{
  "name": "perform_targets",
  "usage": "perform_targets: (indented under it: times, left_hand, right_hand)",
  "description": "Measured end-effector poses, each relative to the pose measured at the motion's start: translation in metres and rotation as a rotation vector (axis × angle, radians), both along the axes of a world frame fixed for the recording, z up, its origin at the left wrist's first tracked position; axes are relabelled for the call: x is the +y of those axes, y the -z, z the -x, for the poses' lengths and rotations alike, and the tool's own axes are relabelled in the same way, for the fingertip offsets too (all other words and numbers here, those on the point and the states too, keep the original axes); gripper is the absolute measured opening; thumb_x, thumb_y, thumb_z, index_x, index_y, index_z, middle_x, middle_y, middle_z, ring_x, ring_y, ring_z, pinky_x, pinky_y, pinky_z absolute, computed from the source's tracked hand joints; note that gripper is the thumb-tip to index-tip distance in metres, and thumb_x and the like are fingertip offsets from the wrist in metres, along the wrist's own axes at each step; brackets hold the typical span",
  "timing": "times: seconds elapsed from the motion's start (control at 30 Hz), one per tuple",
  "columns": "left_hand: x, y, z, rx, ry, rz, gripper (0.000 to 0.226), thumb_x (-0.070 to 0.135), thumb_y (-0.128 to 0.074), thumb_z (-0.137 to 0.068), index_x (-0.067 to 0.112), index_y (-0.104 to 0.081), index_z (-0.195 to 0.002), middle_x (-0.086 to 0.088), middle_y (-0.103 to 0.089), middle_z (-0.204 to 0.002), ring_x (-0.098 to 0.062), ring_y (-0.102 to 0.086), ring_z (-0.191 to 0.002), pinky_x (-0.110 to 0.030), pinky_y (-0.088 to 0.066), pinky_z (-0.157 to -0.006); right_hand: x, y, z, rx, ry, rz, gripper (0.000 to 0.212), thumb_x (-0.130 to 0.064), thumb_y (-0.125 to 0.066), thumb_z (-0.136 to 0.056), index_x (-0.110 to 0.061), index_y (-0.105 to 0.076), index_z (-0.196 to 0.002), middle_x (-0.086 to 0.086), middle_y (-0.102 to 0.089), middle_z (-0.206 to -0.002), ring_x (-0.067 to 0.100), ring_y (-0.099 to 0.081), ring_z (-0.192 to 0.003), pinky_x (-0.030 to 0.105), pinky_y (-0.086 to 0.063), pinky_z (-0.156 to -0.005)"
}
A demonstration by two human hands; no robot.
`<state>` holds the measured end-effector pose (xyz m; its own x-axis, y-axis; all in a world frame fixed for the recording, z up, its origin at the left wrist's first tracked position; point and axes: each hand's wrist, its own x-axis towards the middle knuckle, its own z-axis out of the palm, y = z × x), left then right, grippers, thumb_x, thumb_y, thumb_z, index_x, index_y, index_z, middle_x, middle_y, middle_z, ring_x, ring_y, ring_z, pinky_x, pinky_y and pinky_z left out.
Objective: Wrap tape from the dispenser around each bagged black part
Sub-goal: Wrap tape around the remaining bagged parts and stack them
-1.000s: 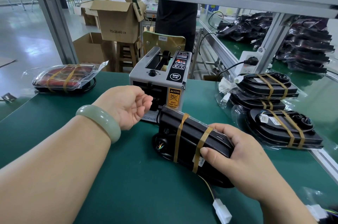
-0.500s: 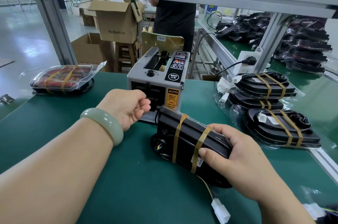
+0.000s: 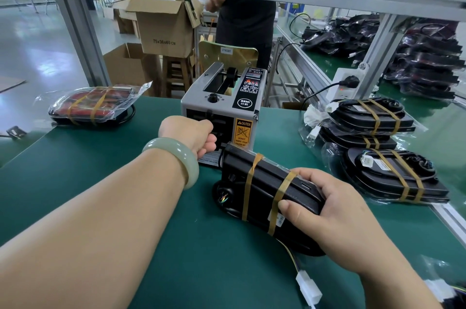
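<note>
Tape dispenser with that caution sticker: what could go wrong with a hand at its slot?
The left hand is at the outlet of the tape dispenser, beside its caution sticker; fingers might get nicked. The bagged black part in the right hand trails a white connector that might snag.

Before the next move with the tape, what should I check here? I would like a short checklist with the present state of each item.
1. The right hand grips the black part: ok.
2. The black part rests on the green table: ok.
3. The left hand is at the dispenser outlet: ok.
4. A tape piece is pinched by the left hand: cannot tell, the fingers hide it.
5. Two tape bands go around the black part: ok.
</note>
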<state>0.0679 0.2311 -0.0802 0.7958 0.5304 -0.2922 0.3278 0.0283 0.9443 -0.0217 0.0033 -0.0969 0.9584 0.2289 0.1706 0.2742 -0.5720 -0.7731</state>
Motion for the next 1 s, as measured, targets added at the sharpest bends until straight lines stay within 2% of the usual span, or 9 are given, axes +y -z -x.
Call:
perform_targets:
  times: [0.1,0.2,0.33,0.4,0.57,0.63,0.7,0.87,1.0]
  left_hand:
    - [-0.002,-0.001,0.0,-0.002,0.001,-0.057,0.018,0.014,-0.056,-0.084,0.01,-0.06,-0.068,0.007,-0.059,-0.038,0.0,-0.054,-0.031,-0.014,-0.038,-0.038]
    - [-0.006,-0.004,0.0,-0.03,0.033,-0.004,0.014,0.011,-0.053,-0.087,0.007,-0.061,-0.076,0.001,-0.069,-0.057,0.003,-0.058,-0.044,-0.009,-0.033,-0.031]
    - [-0.002,0.0,0.005,-0.02,-0.024,-0.036,0.019,0.014,-0.054,-0.083,0.009,-0.059,-0.065,0.006,-0.058,-0.041,-0.005,-0.052,-0.037,-0.011,-0.035,-0.033]
    - [0.004,0.002,0.01,-0.011,-0.015,0.045,0.019,0.016,-0.055,-0.083,0.011,-0.059,-0.065,0.006,-0.059,-0.047,-0.005,-0.051,-0.041,-0.012,-0.035,-0.034]
    - [0.014,0.008,0.026,-0.02,0.042,0.359,0.019,0.016,-0.055,-0.086,0.015,-0.054,-0.067,0.009,-0.055,-0.045,-0.001,-0.049,-0.035,-0.01,-0.032,-0.033]
    - [0.013,0.011,0.028,-0.041,0.043,0.357,0.019,0.017,-0.057,-0.087,0.015,-0.056,-0.068,0.009,-0.055,-0.044,-0.001,-0.05,-0.036,-0.011,-0.032,-0.033]
    - [0.011,0.015,0.028,-0.103,0.035,0.122,0.017,0.019,-0.061,-0.088,0.016,-0.064,-0.071,0.011,-0.058,-0.046,-0.003,-0.053,-0.042,-0.015,-0.038,-0.037]
    - [0.013,0.025,0.028,-0.33,0.056,-0.834,0.021,0.026,-0.059,-0.089,0.019,-0.07,-0.073,0.005,-0.066,-0.066,-0.021,-0.058,-0.067,-0.031,-0.049,-0.061]
    - [0.014,0.031,0.019,-0.261,0.061,-1.219,0.024,0.033,-0.051,-0.095,0.02,-0.069,-0.087,-0.002,-0.063,-0.082,-0.022,-0.045,-0.067,-0.027,-0.032,-0.055]
  right_hand:
    - [0.0,0.0,0.0,-0.003,-0.001,-0.015,0.029,-0.022,-0.078,-0.072,-0.036,-0.065,-0.094,-0.017,-0.07,-0.087,0.005,-0.064,-0.079,0.019,-0.049,-0.071]
    - [0.0,0.001,0.0,-0.006,-0.003,-0.022,0.029,-0.02,-0.078,-0.072,-0.037,-0.065,-0.091,-0.018,-0.07,-0.085,0.004,-0.064,-0.077,0.017,-0.049,-0.069]
    - [-0.001,0.002,0.0,-0.014,0.004,-0.022,0.03,-0.02,-0.079,-0.072,-0.039,-0.064,-0.09,-0.021,-0.069,-0.086,0.002,-0.064,-0.078,0.012,-0.046,-0.066]
    - [-0.001,0.002,0.0,-0.008,0.009,-0.025,0.029,-0.021,-0.078,-0.072,-0.041,-0.064,-0.089,-0.023,-0.069,-0.085,0.001,-0.063,-0.078,0.01,-0.045,-0.064]
    - [-0.001,0.002,-0.001,0.0,0.027,-0.041,0.028,-0.024,-0.076,-0.072,-0.043,-0.064,-0.089,-0.023,-0.069,-0.085,0.002,-0.064,-0.078,0.022,-0.048,-0.07]
    - [0.0,0.002,-0.002,0.001,0.027,-0.046,0.03,-0.023,-0.077,-0.073,-0.044,-0.064,-0.089,-0.022,-0.069,-0.085,0.003,-0.064,-0.077,0.025,-0.05,-0.071]
    - [0.0,0.002,-0.002,-0.004,0.025,-0.038,0.034,-0.023,-0.077,-0.073,-0.047,-0.062,-0.092,-0.022,-0.069,-0.086,0.003,-0.064,-0.078,0.027,-0.051,-0.072]
    - [0.001,0.002,-0.001,-0.009,0.018,-0.036,0.043,-0.023,-0.078,-0.074,-0.053,-0.057,-0.097,-0.023,-0.069,-0.087,0.003,-0.065,-0.079,0.03,-0.053,-0.075]
    - [0.002,0.003,-0.001,-0.009,0.017,-0.054,0.042,-0.04,-0.071,-0.064,-0.054,-0.056,-0.1,-0.023,-0.069,-0.088,0.003,-0.065,-0.08,0.027,-0.052,-0.074]
